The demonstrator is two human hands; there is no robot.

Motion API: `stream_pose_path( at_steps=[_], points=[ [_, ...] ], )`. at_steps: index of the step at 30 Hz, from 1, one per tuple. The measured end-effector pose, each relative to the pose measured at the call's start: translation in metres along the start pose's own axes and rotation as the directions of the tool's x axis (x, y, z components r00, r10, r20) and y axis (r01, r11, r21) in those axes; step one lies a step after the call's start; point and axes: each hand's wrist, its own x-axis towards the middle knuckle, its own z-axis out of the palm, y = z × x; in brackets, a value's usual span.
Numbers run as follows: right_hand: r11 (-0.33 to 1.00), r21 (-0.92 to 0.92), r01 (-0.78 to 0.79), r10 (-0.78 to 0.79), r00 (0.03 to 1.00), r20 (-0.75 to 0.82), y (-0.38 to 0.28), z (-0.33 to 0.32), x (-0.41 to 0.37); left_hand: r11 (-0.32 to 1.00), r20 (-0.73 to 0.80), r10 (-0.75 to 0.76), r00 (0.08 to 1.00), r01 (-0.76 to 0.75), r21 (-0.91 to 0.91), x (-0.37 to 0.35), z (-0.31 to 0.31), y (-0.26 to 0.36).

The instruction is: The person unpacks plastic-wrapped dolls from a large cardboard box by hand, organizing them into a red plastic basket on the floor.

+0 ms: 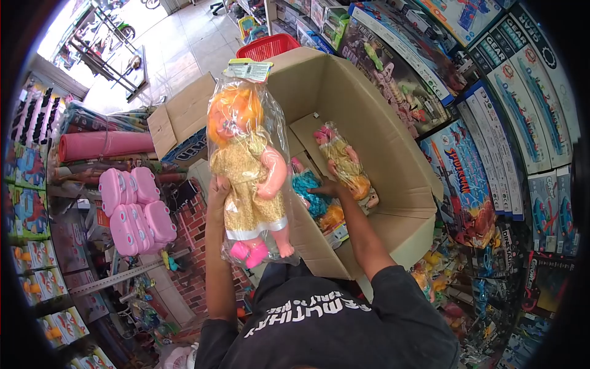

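Note:
My left hand (219, 189) is closed on a bagged doll (246, 166), holding it upright in front of the box. This doll has orange hair, a gold dress with a white hem and pink shoes, and a card tops its clear bag. Inside the open cardboard box (393, 166), my right hand (329, 188) is closed on a doll with a teal part (306, 192); its fingertips are partly hidden. Another gold-dressed doll (339, 157) lies along the box's inner side, with its orange hair toward my right forearm. More orange hair (332, 216) shows under my right wrist.
Boxed toys, including a Spiderman set (458, 178), line the shelves on the right. Pink small cases (138, 209) hang at the left beside a pink roll (107, 146). Behind the box is a red basket (268, 47). Tiled floor (184, 43) leads to a doorway.

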Motion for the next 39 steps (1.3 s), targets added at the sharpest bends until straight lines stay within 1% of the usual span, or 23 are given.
stream_pose_path(
  at_steps=[1,3,5,7,9,10,13,16,17,18,20,22,24,25,26,28,29,31,32,34,37,38,39],
  points=[
    [1.000,0.001,0.001,-0.001,1.000,-0.005,-0.010,-0.010,-0.004,0.999,0.015,-0.025,1.000,0.026,-0.038,-0.001,0.007,0.003],
    [0.981,-0.134,-0.144,0.176,0.945,0.277,-0.030,-0.031,-0.013,0.995,0.036,-0.052,0.998,0.054,-0.079,-0.002,0.011,0.001],
    [0.986,-0.094,-0.141,0.163,0.942,0.292,-0.044,-0.044,-0.032,0.989,0.013,-0.110,0.994,0.111,-0.097,-0.002,0.007,0.001],
    [0.990,-0.050,-0.131,0.140,0.939,0.314,-0.035,-0.037,-0.027,0.989,0.010,-0.087,0.996,0.087,-0.120,-0.007,0.011,0.004],
    [0.992,-0.035,-0.125,0.127,0.990,0.066,0.004,-0.019,0.006,0.980,0.031,-0.070,0.997,0.074,-0.185,-0.009,0.010,0.003],
    [0.992,-0.033,-0.125,0.127,0.990,0.061,0.004,-0.024,0.005,0.980,0.036,-0.069,0.997,0.074,-0.186,-0.010,0.010,0.004],
    [0.979,0.113,-0.171,0.138,0.957,0.255,0.008,-0.044,0.015,0.960,0.053,-0.105,0.993,0.115,-0.257,-0.012,0.009,0.005],
    [0.975,0.010,-0.221,0.211,0.941,0.264,-0.029,-0.081,-0.012,0.956,0.076,-0.143,0.987,0.158,-0.248,-0.012,0.005,0.005],
    [0.993,0.098,-0.068,0.049,0.980,0.192,-0.024,-0.084,-0.014,0.957,0.060,-0.135,0.989,0.146,-0.252,-0.013,0.007,0.005],
    [0.993,0.098,-0.067,0.048,0.981,0.186,-0.019,-0.089,-0.009,0.958,0.042,-0.127,0.991,0.134,-0.255,-0.015,0.007,0.005],
    [0.997,-0.055,-0.059,0.070,0.973,0.219,-0.014,-0.102,0.001,0.951,0.055,-0.137,0.989,0.146,-0.272,-0.016,0.000,0.004],
    [0.996,0.000,-0.087,0.086,0.976,0.201,-0.042,-0.123,-0.039,0.943,0.069,-0.148,0.987,0.162,-0.290,-0.018,-0.006,0.007],
    [0.999,-0.025,0.031,-0.021,0.949,0.314,-0.068,-0.145,-0.071,0.949,0.102,-0.147,0.984,0.170,-0.267,-0.018,-0.008,0.012],
    [0.996,0.017,0.088,-0.090,0.963,0.254,-0.069,-0.149,-0.076,0.947,0.113,-0.151,0.982,0.176,-0.269,-0.019,-0.006,0.014],
    [0.997,0.021,0.081,-0.083,0.966,0.245,-0.074,-0.157,-0.083,0.953,0.107,-0.144,0.984,0.167,-0.254,-0.021,-0.002,0.019],
    [0.910,-0.231,0.344,-0.298,0.931,0.210,-0.098,-0.178,-0.115,0.957,0.110,-0.141,0.984,0.164,-0.241,-0.023,0.002,0.023],
    [0.911,-0.233,0.341,-0.297,0.933,0.204,-0.111,-0.183,-0.140,0.964,0.107,-0.124,0.986,0.146,-0.222,-0.024,0.001,0.025],
    [0.820,-0.367,0.439,-0.493,0.868,-0.063,-0.137,-0.187,-0.196,0.972,0.098,-0.100,0.990,0.118,-0.202,-0.025,-0.003,0.029],
    [0.817,-0.370,0.443,-0.497,0.866,-0.060,-0.145,-0.185,-0.216,0.974,0.094,-0.104,0.990,0.121,-0.192,-0.026,-0.008,0.030],
    [0.698,-0.353,0.623,-0.715,0.619,-0.324,-0.157,-0.178,-0.250,0.977,0.085,-0.111,0.990,0.124,-0.173,-0.026,-0.016,0.031],
    [0.705,-0.183,0.686,-0.679,0.576,-0.456,-0.182,-0.169,-0.293,0.980,0.067,-0.114,0.991,0.123,-0.157,-0.029,-0.022,0.036],
    [0.719,-0.183,0.670,-0.653,0.563,-0.507,-0.195,-0.162,-0.312,0.979,0.048,-0.115,0.992,0.121,-0.163,-0.032,-0.017,0.040],
    [0.654,-0.243,0.716,-0.710,0.471,-0.523,-0.199,-0.162,-0.318,0.979,0.031,-0.115,0.993,0.118,-0.169,-0.034,-0.013,0.043]
  ],
)
